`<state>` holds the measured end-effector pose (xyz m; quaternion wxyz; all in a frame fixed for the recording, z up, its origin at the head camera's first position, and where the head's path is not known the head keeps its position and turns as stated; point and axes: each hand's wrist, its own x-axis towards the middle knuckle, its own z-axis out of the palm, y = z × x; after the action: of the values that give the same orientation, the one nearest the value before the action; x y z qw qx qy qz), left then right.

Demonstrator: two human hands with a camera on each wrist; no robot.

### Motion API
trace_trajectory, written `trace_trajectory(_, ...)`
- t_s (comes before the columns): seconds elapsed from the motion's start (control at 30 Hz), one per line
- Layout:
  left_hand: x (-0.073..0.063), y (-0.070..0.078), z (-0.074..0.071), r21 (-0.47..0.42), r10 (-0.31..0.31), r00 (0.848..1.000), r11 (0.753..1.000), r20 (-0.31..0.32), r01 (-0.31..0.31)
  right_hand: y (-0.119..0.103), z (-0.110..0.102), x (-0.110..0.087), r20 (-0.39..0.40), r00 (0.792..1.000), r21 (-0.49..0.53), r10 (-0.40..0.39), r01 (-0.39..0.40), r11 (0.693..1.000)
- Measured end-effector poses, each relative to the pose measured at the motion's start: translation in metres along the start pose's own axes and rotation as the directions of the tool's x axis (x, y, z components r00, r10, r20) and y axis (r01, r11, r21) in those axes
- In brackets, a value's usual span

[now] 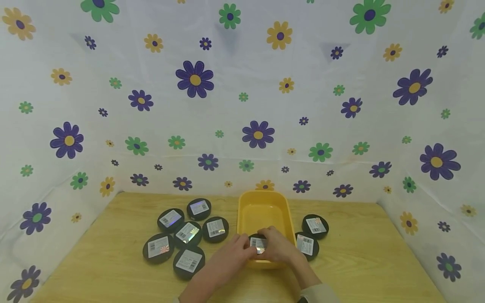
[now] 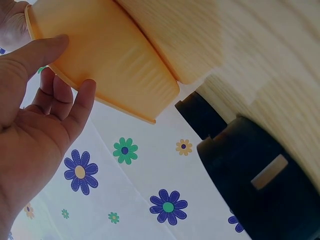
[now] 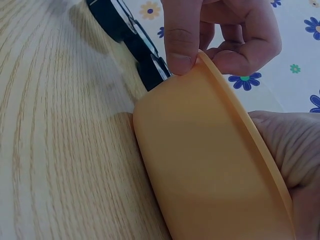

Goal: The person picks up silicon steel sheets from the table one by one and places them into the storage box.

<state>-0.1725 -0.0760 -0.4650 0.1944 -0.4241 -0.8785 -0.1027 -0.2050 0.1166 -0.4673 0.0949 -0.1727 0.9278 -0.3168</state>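
Both hands meet over the near end of the yellow tray (image 1: pixel 261 210), which stands on the wooden table (image 1: pixel 363 261). Between them sits a black round tin (image 1: pixel 258 243) with a white label, at the tray's near edge, just inside or above the rim; the head view does not show whether it rests on the tray floor. The left hand (image 1: pixel 232 252) touches the tin from its side with curled fingers, and the right hand (image 1: pixel 278 246) closes over it from the other side, so both appear to pinch it, though the fingers cover most of the tin.

In the right wrist view the thumb (image 3: pixel 181 37) presses on the tray's rim and the other fingers curl inward; the tin itself is hidden there. In the left wrist view the tray's outside wall fills the top, and the fingertips lie against it.

Six more tins (image 1: pixel 182 237) lie in a cluster left of the tray, and two tins (image 1: pixel 311 233) lie just right of it.
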Motion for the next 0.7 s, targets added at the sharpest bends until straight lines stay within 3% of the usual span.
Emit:
trace_trajectory(0.4, -0.0003, -0.0006, 0.0018, -0.003, -0.004, 1.0, 1.0, -0.005, 0.004, 0.0018, 0.0008, 0.0005, -0.003, 1.0, 0.021, 0.009, -0.009, 1.0)
trace_trajectory(0.7, 0.0002, -0.0011, 0.0012, -0.014, 0.013, 0.999, 1.0, -0.036, -0.013, 0.0046, -0.0001, 0.0019, 0.004, 1.0, 0.092, -0.006, 0.005, 0.996)
